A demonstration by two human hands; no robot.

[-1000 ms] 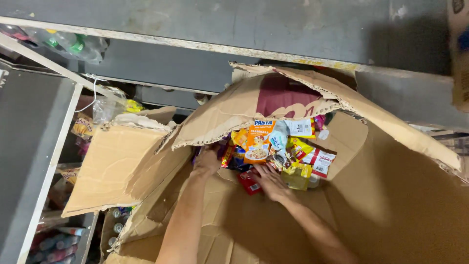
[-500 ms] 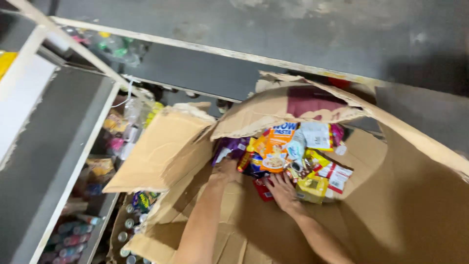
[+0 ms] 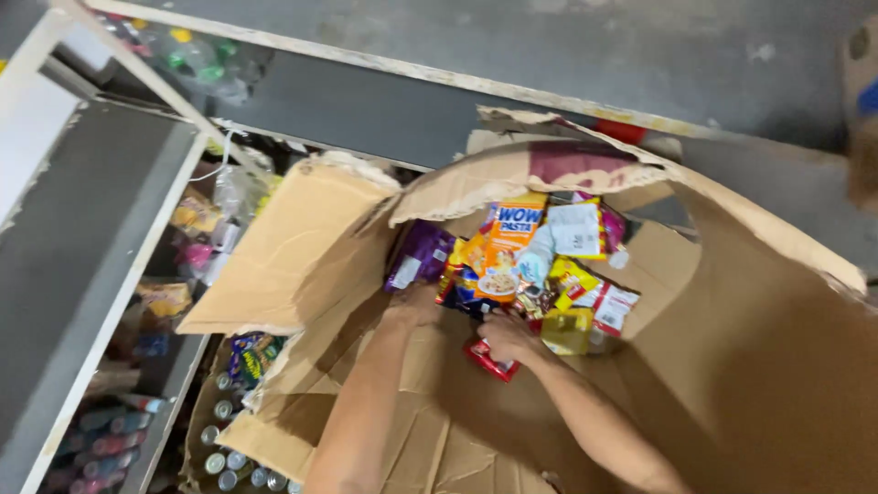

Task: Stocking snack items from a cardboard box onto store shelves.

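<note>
Gripping red packet (image 3: 491, 359), right hand (image 3: 506, 335), left fingers hidden

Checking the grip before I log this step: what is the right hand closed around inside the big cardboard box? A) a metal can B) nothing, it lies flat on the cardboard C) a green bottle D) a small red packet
D: the right hand curls its fingers over a small red packet at the near edge of the snack pile in the cardboard box.
</note>
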